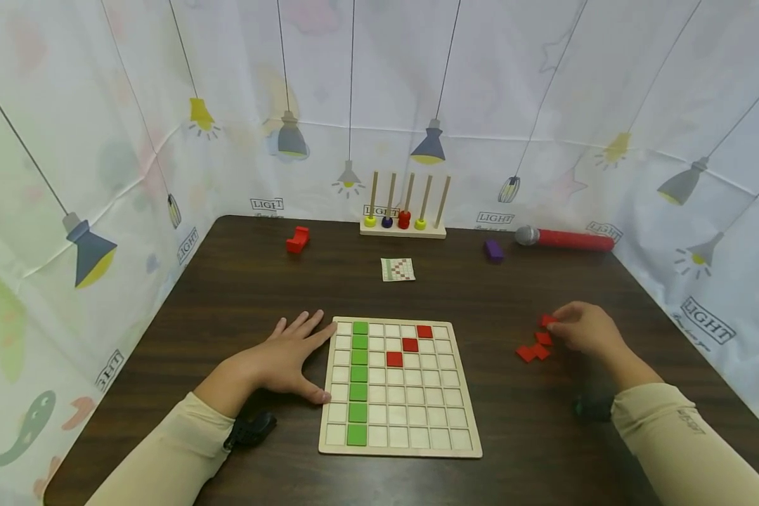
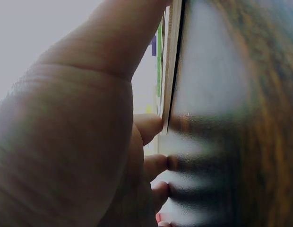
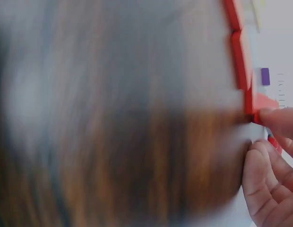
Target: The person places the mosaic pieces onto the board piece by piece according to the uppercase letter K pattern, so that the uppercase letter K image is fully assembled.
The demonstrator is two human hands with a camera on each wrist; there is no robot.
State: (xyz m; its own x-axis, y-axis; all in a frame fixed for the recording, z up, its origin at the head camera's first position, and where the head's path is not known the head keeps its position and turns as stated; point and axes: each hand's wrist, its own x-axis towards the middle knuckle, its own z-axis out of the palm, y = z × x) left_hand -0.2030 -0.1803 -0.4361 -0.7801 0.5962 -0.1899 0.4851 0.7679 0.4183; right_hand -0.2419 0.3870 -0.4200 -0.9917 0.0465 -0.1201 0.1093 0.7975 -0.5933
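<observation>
A wooden grid board (image 1: pixel 401 450) lies on the table, its second column filled with green square tiles (image 1: pixel 358 392). Three red tiles (image 1: pixel 410 345) step diagonally down and leftward from near its upper right corner. My left hand (image 1: pixel 278 362) rests with spread fingers at the board's left edge, thumb and index finger touching the frame. To the right of the board, my right hand (image 1: pixel 585 329) pinches a red square tile (image 1: pixel 547 320) between thumb and finger, just above a few loose red tiles (image 1: pixel 526 353). In the right wrist view those fingertips (image 3: pixel 274 118) meet the tile's edge.
A small pattern card (image 1: pixel 398 270) lies beyond the board. Along the back stand a peg rack with coloured beads (image 1: pixel 402 230), a red block (image 1: pixel 298 240), a purple block (image 1: pixel 494 251) and a red microphone (image 1: pixel 569 240). Printed cloth walls (image 1: pixel 329 91) border the table.
</observation>
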